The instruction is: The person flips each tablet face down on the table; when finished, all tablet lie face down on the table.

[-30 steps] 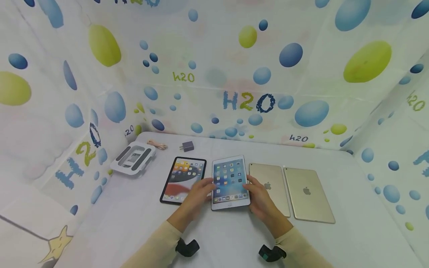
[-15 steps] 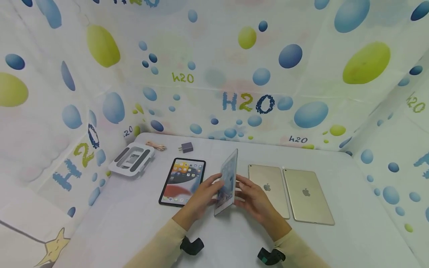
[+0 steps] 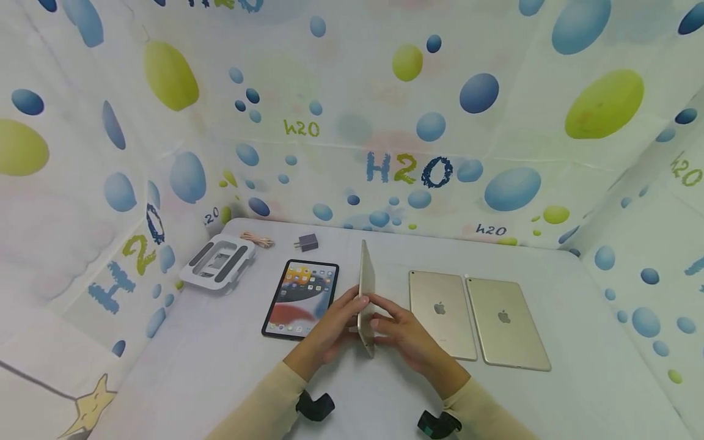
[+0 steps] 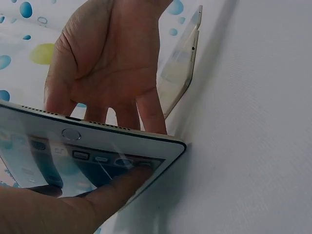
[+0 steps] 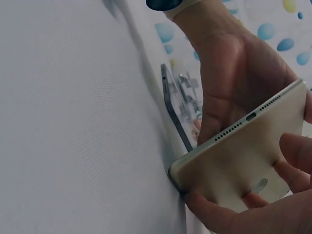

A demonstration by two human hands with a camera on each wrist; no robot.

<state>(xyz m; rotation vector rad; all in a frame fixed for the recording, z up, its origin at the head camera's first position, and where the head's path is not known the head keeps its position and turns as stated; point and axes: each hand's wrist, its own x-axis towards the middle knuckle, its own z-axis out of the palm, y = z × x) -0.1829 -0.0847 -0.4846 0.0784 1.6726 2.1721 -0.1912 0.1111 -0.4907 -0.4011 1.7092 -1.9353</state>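
A small tablet (image 3: 365,275) with a white front and gold back stands nearly edge-on between both hands. My left hand (image 3: 332,327) holds it from the screen side. The left wrist view shows a finger lying across the lit screen (image 4: 97,173). From the other side my right hand (image 3: 409,342) holds it, with several fingertips spread on the gold back (image 5: 229,165) in the right wrist view. Left of the hands lies a black-rimmed tablet (image 3: 305,293), screen up. To the right are two gold tablets, one nearer (image 3: 437,293) and one farther out (image 3: 506,324), backs up.
At the table's back left sits a white-and-grey plastic stand (image 3: 217,261). Beside it are a bundled beige cable (image 3: 257,239) and a dark plug adapter (image 3: 307,242). A balloon-patterned curtain (image 3: 352,91) closes in the white table (image 3: 583,342) behind and at the sides.
Both hands have turned the small tablet from screen facing the camera to edge-on, its gold back toward the right. The right hand has come closer to the left. Other things stay put.
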